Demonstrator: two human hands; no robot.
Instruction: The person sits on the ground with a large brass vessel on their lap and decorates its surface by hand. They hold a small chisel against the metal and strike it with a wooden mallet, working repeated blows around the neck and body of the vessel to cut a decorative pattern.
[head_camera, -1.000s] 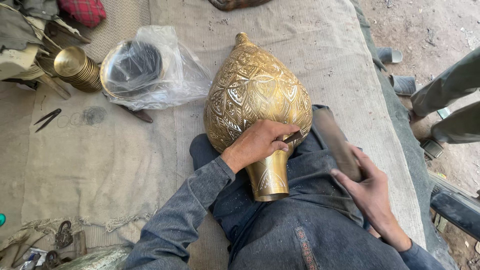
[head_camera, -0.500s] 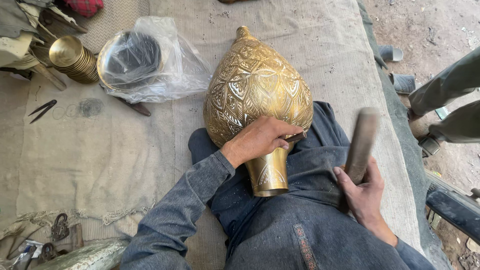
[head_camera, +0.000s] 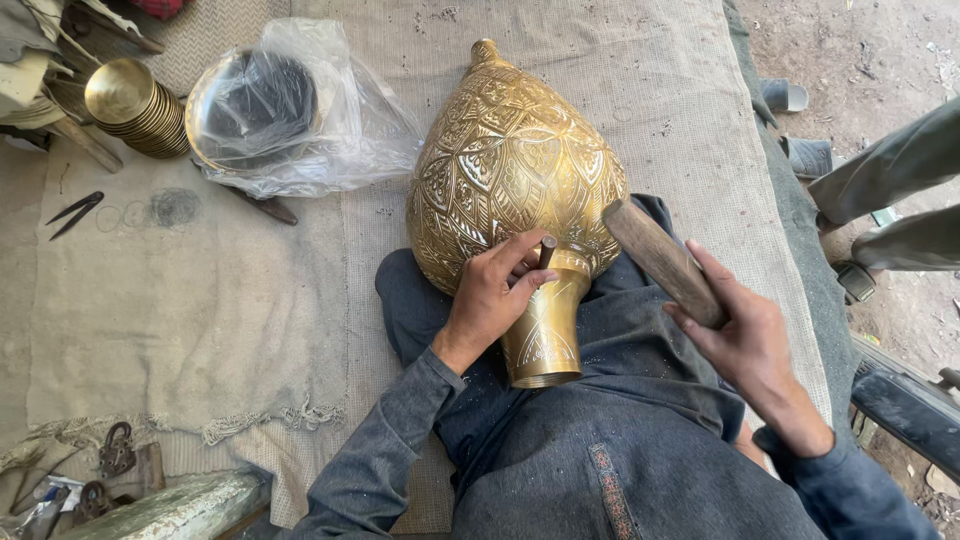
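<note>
Seen from above, a person sits with dark grey trousers (head_camera: 620, 450) filling the near edge of the view. One large brass vessel (head_camera: 505, 170) lies across the lap, its narrow flared neck pointing toward the person and its pointed tip away. It is teardrop-shaped, golden and covered in dense engraved leaf and diamond patterns. The left hand (head_camera: 495, 295) rests on the vessel where neck meets body, fingers pinched closed around a small dark punch (head_camera: 546, 250) whose tip touches the metal. The right hand (head_camera: 745, 345) is wrapped tight around one wooden mallet (head_camera: 660, 260), raised just beside the vessel's right shoulder. At the near left corner lie two dark padlocks (head_camera: 115, 450) and a pale block (head_camera: 170, 510). Under everything spreads a beige woven cloth (head_camera: 200, 300). Farther left lies one pair of dark dividers (head_camera: 75, 212). Beyond, a clear plastic bag (head_camera: 300, 110) wraps a round dark bowl, beside one stack of brass bowls (head_camera: 135, 108). At the right edge, another person's two legs (head_camera: 900, 190) stand on bare ground
</note>
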